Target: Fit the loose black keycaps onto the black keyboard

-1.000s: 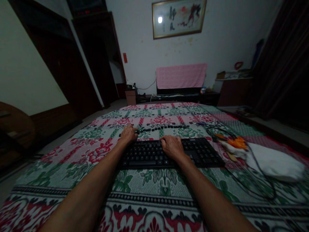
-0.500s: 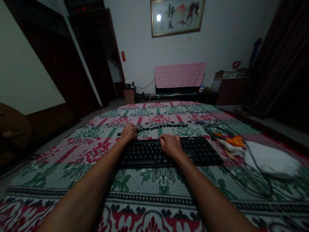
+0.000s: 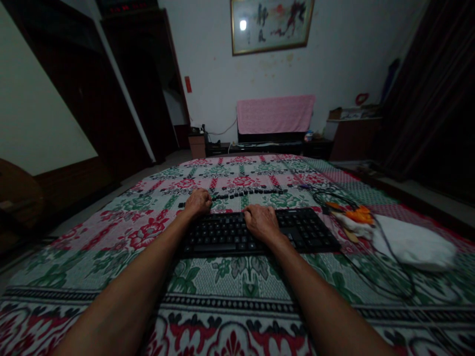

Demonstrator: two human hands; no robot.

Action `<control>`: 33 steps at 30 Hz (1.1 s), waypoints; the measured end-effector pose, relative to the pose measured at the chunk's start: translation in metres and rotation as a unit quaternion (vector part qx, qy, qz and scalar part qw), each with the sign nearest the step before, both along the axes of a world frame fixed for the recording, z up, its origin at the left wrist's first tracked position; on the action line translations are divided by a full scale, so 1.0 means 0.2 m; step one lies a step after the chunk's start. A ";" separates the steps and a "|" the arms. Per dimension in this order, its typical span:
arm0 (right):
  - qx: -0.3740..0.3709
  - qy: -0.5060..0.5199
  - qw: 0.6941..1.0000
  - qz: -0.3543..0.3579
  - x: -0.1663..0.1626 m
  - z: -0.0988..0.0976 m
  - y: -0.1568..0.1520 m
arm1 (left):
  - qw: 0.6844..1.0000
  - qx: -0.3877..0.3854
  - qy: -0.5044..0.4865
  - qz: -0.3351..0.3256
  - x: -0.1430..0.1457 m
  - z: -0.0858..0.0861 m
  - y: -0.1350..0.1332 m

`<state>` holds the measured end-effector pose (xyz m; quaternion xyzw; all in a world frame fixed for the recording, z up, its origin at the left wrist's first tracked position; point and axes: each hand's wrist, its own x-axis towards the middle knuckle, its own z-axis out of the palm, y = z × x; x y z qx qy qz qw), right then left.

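Note:
A black keyboard (image 3: pixel 222 235) lies flat across the patterned bedspread in front of me. My right hand (image 3: pixel 261 220) rests over its upper middle, with bent fingers closed on the far edge; the fingertips are partly hidden. Beyond the keyboard, several small black keycaps (image 3: pixel 241 194) form a loose row on the cloth. My left hand (image 3: pixel 199 201) is down at the left part of this row, its fingers curled together round a small dark keycap at their tips, which is mostly covered. One keycap (image 3: pixel 181 204) sits apart, just left of that hand.
Right of the keyboard are a coiled black cable (image 3: pixel 399 294), an orange item (image 3: pixel 359 215) and a white bag (image 3: pixel 413 242). The floral bedspread (image 3: pixel 144 232) spreads under everything. A pink towel (image 3: pixel 275 114) hangs over something dark by the far wall.
The view has shifted very slightly. Both hands stay in nearly the same places, the left by the row of keycaps and the right on the keyboard.

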<state>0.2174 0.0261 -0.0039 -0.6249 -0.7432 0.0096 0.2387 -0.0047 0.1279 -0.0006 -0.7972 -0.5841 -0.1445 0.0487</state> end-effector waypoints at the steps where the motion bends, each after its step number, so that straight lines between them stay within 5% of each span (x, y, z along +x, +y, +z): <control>1: 0.001 0.000 1.000 0.000 0.00 0.00 0.00 | 1.000 -0.005 0.007 -0.012 0.00 0.01 0.00; 6: 0.009 0.002 1.000 -0.001 0.00 -0.01 0.00 | 0.999 -0.011 -0.023 -0.034 -0.03 0.06 0.00; 12: 0.015 0.005 1.000 0.002 0.00 -0.01 0.00 | 0.999 0.039 0.021 0.029 -0.05 0.07 -0.05; 16: 0.016 0.003 1.000 0.001 0.00 -0.01 0.00 | 0.995 -0.010 0.068 0.066 -0.01 0.06 -0.08; 33: 0.003 -0.009 1.000 -0.002 0.00 0.00 0.00 | 0.998 -0.054 0.028 0.021 0.01 0.11 -0.14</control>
